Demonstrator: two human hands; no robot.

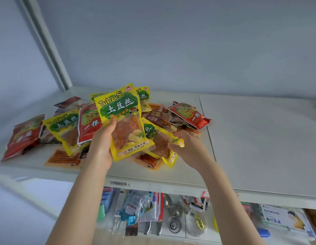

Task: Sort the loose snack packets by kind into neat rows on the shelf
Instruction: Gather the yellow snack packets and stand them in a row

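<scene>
Head view: white shelf (259, 138), pale wall (171, 41); left grip (102, 144) holds a yellow packet (121, 117), right grip (187, 144) maybe pinches a second packet (162, 149).

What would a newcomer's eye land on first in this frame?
The yellow TuDouSi packet, held upright by the left hand at centre frame. Beside it the right hand pinches a second yellow packet on the jumbled heap of red, yellow and orange packets covering the left half of the shelf.
</scene>
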